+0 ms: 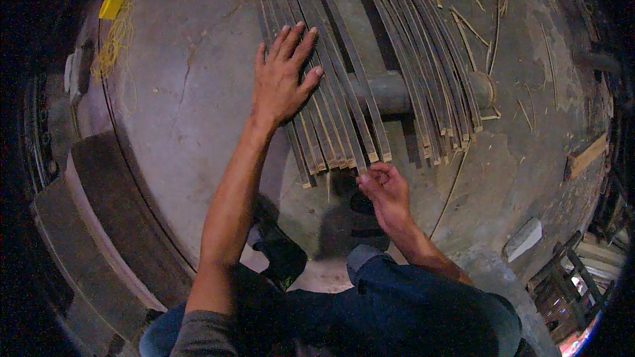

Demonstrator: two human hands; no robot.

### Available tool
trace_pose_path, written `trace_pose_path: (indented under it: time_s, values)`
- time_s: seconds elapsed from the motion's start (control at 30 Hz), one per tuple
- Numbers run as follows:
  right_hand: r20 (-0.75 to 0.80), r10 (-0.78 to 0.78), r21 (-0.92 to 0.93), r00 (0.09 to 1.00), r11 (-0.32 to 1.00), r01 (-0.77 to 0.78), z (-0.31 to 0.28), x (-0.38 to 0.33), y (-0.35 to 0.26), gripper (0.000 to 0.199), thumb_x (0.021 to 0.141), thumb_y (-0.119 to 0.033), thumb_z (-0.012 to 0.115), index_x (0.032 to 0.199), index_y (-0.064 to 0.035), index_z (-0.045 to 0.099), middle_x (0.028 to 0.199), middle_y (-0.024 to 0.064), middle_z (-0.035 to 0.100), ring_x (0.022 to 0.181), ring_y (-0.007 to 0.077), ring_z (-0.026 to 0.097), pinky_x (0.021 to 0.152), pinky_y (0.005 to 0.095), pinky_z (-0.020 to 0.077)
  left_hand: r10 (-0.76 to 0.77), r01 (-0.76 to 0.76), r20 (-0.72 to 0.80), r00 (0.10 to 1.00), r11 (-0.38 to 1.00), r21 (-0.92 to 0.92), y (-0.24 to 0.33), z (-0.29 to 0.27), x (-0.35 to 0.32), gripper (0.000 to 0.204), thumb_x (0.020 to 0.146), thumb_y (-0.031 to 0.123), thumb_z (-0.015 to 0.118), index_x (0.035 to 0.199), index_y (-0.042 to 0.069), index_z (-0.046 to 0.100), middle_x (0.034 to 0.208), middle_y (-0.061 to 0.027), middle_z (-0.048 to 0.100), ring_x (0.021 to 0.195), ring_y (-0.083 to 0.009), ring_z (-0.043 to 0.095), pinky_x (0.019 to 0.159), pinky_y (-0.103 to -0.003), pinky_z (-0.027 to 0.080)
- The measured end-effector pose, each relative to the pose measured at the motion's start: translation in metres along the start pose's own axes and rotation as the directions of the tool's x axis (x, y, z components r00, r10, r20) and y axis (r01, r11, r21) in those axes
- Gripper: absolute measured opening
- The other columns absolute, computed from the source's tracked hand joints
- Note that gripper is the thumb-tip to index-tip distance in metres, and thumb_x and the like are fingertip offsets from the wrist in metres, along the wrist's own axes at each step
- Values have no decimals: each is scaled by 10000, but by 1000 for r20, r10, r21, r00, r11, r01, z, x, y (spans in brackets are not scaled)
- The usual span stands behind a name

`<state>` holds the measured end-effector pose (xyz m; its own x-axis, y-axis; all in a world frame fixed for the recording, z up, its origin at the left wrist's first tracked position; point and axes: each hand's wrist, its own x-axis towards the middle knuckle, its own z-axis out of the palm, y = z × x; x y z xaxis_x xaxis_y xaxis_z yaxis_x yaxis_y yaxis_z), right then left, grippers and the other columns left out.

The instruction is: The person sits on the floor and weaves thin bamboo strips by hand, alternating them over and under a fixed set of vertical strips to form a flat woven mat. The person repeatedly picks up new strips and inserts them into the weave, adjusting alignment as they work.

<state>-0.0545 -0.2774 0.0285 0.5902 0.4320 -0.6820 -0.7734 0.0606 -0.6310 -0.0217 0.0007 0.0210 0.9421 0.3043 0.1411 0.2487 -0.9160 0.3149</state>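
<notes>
Long, narrow strips (331, 102), dark with pale edges and probably wood or bamboo, lie side by side in front of me. My left hand (284, 73) rests flat across them, fingers stretched out and thumb apart. The near end of one strip (358, 149) meets the fingertips of my right hand (387, 192), which is closed in a pinch on it. A second bunch of similar strips (423, 59) lies to the right. Beneath both bunches runs a thick, dark round pipe or log (390, 92), seen in the gap between them.
Thin pale slivers (491, 43) litter the concrete floor (198, 112) at the right. A tangle of yellow cord (118, 43) lies far left beside a yellow object (110, 6). A step-like ledge (119, 192) curves along the left. A pale flat piece (523, 239) lies lower right.
</notes>
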Motion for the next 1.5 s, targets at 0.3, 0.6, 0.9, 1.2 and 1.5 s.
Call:
trace_pose_path:
  time_s: [0.3, 0.6, 0.9, 1.2, 1.5]
  values:
    - [-21, 59, -74, 998, 995, -61, 11, 12, -12, 228, 809, -47, 661, 982, -48, 514, 921, 55, 620, 877, 168, 607, 761, 302, 517, 3, -3, 22, 1000, 1000, 31, 0, 0, 0, 550, 863, 359, 526, 1379, 238, 379, 1479, -48, 263, 1363, -277, 233, 1077, -532, 160]
    - [-71, 24, 107, 997, 994, -16, 3, 9, -3, 161, 820, -130, 667, 915, -93, 543, 895, 15, 593, 818, 139, 577, 707, 302, 484, 9, -10, 14, 1000, 1000, 23, 0, 1, 0, 539, 862, 360, 531, 1368, 231, 398, 1475, -46, 270, 1360, -279, 238, 1079, -524, 161]
    - [76, 161, 354, 984, 918, -177, -8, 1, -25, 207, 831, -79, 612, 1021, -62, 531, 918, 22, 573, 810, 140, 553, 734, 272, 467, 13, -13, -44, 999, 1000, 5, -2, 4, -1, 544, 836, 370, 560, 1342, 224, 423, 1438, -57, 328, 1334, -265, 287, 1062, -540, 201]
    - [-85, -44, 189, 995, 980, 59, -5, 5, -15, 169, 868, -175, 619, 991, -84, 548, 883, 27, 609, 801, 128, 589, 727, 272, 471, 18, -17, -31, 999, 999, 35, 0, 2, 0, 506, 849, 369, 542, 1327, 236, 442, 1438, -58, 326, 1337, -267, 280, 1057, -547, 206]
    - [-124, 7, 56, 992, 998, 0, 0, 10, -22, 184, 866, -235, 630, 952, -90, 558, 870, 20, 604, 772, 111, 575, 670, 255, 448, 15, -14, -32, 999, 1000, 12, -1, 5, 0, 508, 845, 364, 546, 1326, 241, 442, 1445, -50, 315, 1343, -266, 266, 1065, -542, 191]
